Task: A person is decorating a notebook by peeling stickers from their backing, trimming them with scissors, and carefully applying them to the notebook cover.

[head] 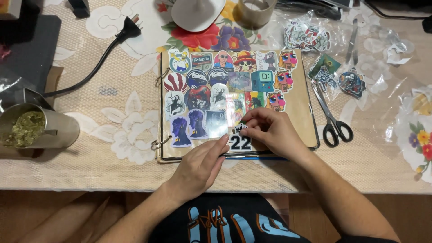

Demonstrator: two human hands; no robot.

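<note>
We press a sticker (pixel 240 136) onto the album page (pixel 297 112) — right hand (pixel 270 132) pinching its top edge in narrowed fingers, left hand (pixel 200 166) flat just beside; thin, floppy, best handled by edges.

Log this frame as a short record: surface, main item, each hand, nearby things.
surface: table under a floral lace cloth
main item: ring-bound scrapbook, brown page mostly covered with stickers
left hand: fingertips resting on the page's lower edge beside a black-and-white sticker
right hand: fingers pinching a small sticker just above it
nearby: scissors right of the book, loose stickers, metal cup, power plug
</note>
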